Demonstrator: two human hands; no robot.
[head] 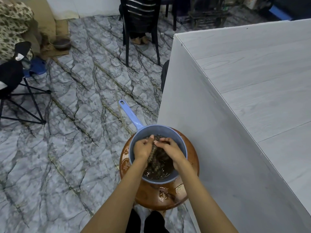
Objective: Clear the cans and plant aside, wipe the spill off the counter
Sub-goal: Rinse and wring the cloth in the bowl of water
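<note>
A blue plastic dipper [133,117] with a long handle sits on a round brown stool [188,190] beside the counter. It holds murky brown water. A wet, dark, twisted cloth [158,158] hangs between both hands inside the dipper. My left hand [143,148] grips the cloth's left side and my right hand [170,149] grips its right side, fingers closed around it. The grey-white counter [252,81] fills the right of the view. No cans, plant or spill appear on the visible counter top.
The stool top is wet with puddles. A black chair [139,22] stands across the marble-pattern floor [75,115], with someone's feet under it. A folding stool [15,91] and a small blue seat [38,66] are at the left, and a dark bowl [61,43] sits on cardboard.
</note>
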